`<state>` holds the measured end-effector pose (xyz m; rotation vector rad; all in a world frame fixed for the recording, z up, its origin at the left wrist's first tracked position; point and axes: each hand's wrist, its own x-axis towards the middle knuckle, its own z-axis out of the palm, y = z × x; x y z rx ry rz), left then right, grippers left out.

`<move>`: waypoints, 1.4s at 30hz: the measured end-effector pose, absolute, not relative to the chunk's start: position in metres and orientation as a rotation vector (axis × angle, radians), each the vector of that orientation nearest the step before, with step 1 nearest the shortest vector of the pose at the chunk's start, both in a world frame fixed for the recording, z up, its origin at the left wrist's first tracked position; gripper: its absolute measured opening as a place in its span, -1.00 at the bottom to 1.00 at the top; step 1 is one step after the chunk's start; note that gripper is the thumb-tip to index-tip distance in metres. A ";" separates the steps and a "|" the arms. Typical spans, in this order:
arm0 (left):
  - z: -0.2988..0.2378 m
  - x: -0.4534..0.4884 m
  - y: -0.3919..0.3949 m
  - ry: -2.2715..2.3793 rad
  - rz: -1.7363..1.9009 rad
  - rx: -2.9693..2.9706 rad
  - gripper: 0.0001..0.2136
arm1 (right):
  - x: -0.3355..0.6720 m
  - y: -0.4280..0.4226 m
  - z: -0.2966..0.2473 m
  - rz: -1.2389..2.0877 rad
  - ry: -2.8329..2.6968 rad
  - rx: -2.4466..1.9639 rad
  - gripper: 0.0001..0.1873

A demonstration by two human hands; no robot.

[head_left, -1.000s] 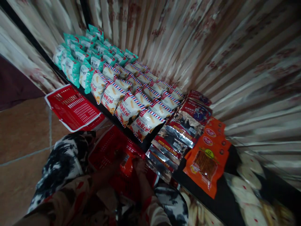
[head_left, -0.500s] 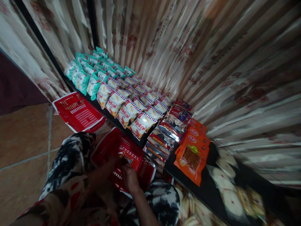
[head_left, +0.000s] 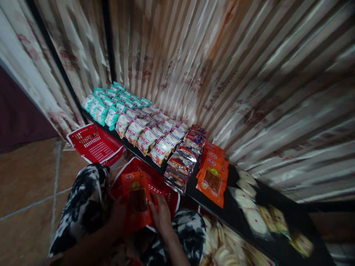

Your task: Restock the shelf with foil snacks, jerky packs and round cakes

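An orange snack packet [head_left: 135, 201] with a clear window showing brown strips is held up over a red plastic basket [head_left: 169, 195] between my knees. My left hand [head_left: 119, 212], dim and partly lost in shadow, grips its left edge. On the opposite edge, my right hand [head_left: 160, 210] has its thumb on the front of the packet. Matching orange packets [head_left: 213, 179] lie overlapped on the black shelf [head_left: 191, 190] to the right. Beside them is a row of dark red and silver packets [head_left: 180, 162].
White snack bags [head_left: 145, 140] and teal snack bags [head_left: 102, 111] stand in rows at the shelf's left. Flat pale rounds in clear wrap [head_left: 249, 207] and yellow packets [head_left: 277, 220] lie at the right. Another red basket [head_left: 95, 142] rests on the tiled floor; a pleated curtain [head_left: 177, 55] hangs behind.
My hands were down inside the basket; now they hold the orange packet raised above it, its front facing me. The view has shifted, so the shelf goods appear lower and the right-hand ones further left.
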<state>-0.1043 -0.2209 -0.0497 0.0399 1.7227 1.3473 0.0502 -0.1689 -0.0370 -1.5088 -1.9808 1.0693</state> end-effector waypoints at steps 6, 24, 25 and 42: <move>-0.014 -0.122 -0.247 1.971 1.260 0.461 -0.83 | 0.043 -0.185 -0.025 1.687 -1.525 -1.277 -0.47; 0.047 0.018 -0.159 1.385 1.118 1.394 -0.40 | 0.169 -0.187 0.036 0.960 -0.968 -1.368 -0.59; 0.048 0.031 -0.152 1.377 1.069 1.398 -0.36 | 0.179 -0.186 0.032 0.926 -0.935 -1.395 -0.59; 0.029 0.127 -0.065 1.625 0.644 1.481 -0.42 | 0.259 -0.109 -0.005 0.570 -1.178 -1.804 -0.53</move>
